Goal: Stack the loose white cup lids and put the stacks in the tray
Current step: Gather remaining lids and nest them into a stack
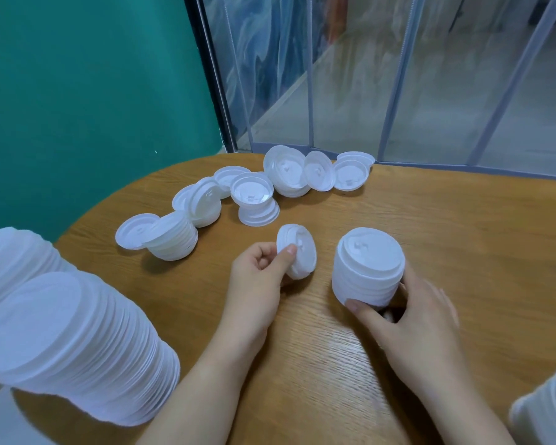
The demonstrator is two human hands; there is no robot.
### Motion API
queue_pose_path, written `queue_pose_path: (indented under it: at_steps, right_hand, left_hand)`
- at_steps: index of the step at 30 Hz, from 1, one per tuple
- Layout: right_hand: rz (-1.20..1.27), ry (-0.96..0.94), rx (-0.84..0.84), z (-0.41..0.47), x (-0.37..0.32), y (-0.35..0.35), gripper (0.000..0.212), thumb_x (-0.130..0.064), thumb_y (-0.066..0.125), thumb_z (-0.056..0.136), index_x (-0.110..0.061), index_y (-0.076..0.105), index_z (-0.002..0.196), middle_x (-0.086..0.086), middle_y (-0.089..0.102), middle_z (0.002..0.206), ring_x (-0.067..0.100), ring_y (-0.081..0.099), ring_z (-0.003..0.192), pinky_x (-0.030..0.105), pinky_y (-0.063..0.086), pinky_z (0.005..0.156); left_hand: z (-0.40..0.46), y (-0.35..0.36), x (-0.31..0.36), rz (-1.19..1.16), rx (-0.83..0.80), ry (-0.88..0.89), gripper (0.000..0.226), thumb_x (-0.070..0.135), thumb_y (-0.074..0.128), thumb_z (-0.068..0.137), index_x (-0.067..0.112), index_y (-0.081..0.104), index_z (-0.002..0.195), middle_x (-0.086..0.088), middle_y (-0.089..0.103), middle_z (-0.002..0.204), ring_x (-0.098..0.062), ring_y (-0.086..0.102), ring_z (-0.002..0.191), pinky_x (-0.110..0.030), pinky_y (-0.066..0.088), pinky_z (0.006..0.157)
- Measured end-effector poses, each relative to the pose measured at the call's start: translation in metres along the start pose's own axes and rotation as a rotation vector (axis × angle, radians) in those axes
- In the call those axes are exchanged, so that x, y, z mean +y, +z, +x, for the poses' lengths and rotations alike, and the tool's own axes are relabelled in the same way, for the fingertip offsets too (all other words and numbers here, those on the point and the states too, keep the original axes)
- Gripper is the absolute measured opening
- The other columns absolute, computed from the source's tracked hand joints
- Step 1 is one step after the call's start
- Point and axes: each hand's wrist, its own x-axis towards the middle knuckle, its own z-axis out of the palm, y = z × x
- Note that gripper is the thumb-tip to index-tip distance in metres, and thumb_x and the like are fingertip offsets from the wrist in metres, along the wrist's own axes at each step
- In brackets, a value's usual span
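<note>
My left hand point(257, 271) pinches a small bunch of white lids point(297, 252), tilted on edge just above the wooden table point(430, 220). My right hand point(411, 316) grips the base of a short upright stack of lids point(368, 268) standing on the table, thumb in front and fingers behind. Several loose lids and small clumps point(254, 197) lie scattered in a row across the far side of the table. No tray shows clearly in view.
Two tall lid stacks point(77, 348) lean at the near left, close to my left forearm. A green wall point(93, 91) and clear plastic strip curtains point(398, 75) stand behind the table's far edge. Something white point(543, 409) sits at the bottom right corner.
</note>
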Motion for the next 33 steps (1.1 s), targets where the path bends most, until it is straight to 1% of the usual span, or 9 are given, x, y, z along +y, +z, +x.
queue_pose_path:
  at_steps: [3,6,9,11,14,22,25,28,33]
  right_hand:
    - [0.005,-0.002,-0.003,0.000,-0.002,-0.001,0.051,-0.057,0.080,0.069,-0.033,0.056,0.106,-0.015,0.057,0.075,0.009,0.044,0.087,0.058,0.039,0.105]
    - [0.019,-0.008,-0.011,0.000,-0.003,-0.001,0.046,-0.056,0.079,0.068,-0.036,0.051,0.099,-0.013,0.057,0.071,0.011,0.044,0.084,0.059,0.040,0.104]
    - [0.042,-0.013,-0.007,-0.002,-0.005,-0.003,0.045,-0.054,0.079,0.068,-0.036,0.052,0.099,-0.014,0.058,0.072,0.010,0.043,0.085,0.057,0.040,0.103]
    - [0.051,-0.012,-0.008,-0.002,-0.006,-0.003,0.046,-0.054,0.079,0.068,-0.037,0.053,0.101,-0.014,0.059,0.074,0.013,0.045,0.088,0.056,0.040,0.103]
    - [0.040,-0.015,-0.014,-0.003,-0.006,-0.003,0.048,-0.055,0.080,0.068,-0.037,0.053,0.104,-0.015,0.059,0.078,0.012,0.046,0.091,0.059,0.038,0.106]
    - [0.034,-0.025,-0.018,-0.003,-0.005,-0.002,0.046,-0.057,0.079,0.068,-0.040,0.052,0.101,-0.015,0.058,0.074,0.018,0.050,0.090,0.055,0.043,0.098]
    - [0.033,-0.029,-0.008,-0.002,-0.003,-0.001,0.046,-0.056,0.080,0.068,-0.039,0.051,0.100,-0.015,0.058,0.074,0.014,0.047,0.088,0.056,0.042,0.100]
    - [0.027,-0.025,0.001,-0.001,0.000,0.000,0.048,-0.057,0.079,0.069,-0.037,0.053,0.104,-0.015,0.058,0.076,0.006,0.044,0.086,0.059,0.040,0.105]
    - [0.004,-0.028,0.002,0.000,0.001,0.002,0.052,-0.058,0.080,0.069,-0.036,0.055,0.109,-0.017,0.056,0.079,0.008,0.046,0.089,0.059,0.040,0.105]
  left_hand:
    - [0.004,0.001,0.001,-0.080,0.035,-0.076,0.026,0.022,0.072,0.096,-0.001,0.067,0.108,-0.015,0.079,0.097,-0.027,0.077,0.089,-0.036,0.063,0.085]
    - [0.009,-0.003,0.000,0.102,0.160,0.002,0.020,0.025,0.074,0.095,0.015,0.062,0.108,-0.009,0.074,0.104,-0.017,0.072,0.079,-0.033,0.061,0.076]
    - [0.013,-0.011,-0.008,0.557,0.206,0.195,0.027,0.036,0.073,0.093,0.029,0.055,0.111,0.010,0.059,0.117,-0.010,0.061,0.101,-0.025,0.050,0.089]
    - [0.015,-0.013,-0.016,0.820,0.182,0.277,0.048,0.049,0.071,0.089,0.028,0.052,0.127,0.010,0.050,0.128,-0.013,0.048,0.122,-0.027,0.035,0.105]
    - [0.019,-0.009,-0.021,0.950,0.145,0.310,0.076,0.066,0.069,0.083,0.026,0.045,0.143,0.011,0.044,0.141,-0.014,0.036,0.133,-0.028,0.019,0.106]
    - [0.037,-0.004,-0.021,0.985,0.184,0.332,0.075,0.064,0.073,0.082,0.025,0.050,0.140,0.007,0.054,0.130,-0.019,0.043,0.130,-0.035,0.024,0.111]
    - [0.030,-0.004,-0.012,0.799,0.141,0.369,0.070,0.056,0.081,0.079,0.027,0.052,0.136,0.013,0.052,0.126,-0.010,0.044,0.122,-0.030,0.027,0.109]
    - [0.021,-0.005,0.000,0.568,0.087,0.395,0.072,0.047,0.089,0.074,0.028,0.054,0.134,0.018,0.055,0.126,-0.001,0.050,0.119,-0.024,0.041,0.106]
    - [0.008,-0.006,0.019,0.378,0.067,0.440,0.066,0.045,0.091,0.071,0.042,0.055,0.126,0.024,0.062,0.122,0.004,0.057,0.116,-0.017,0.046,0.097]
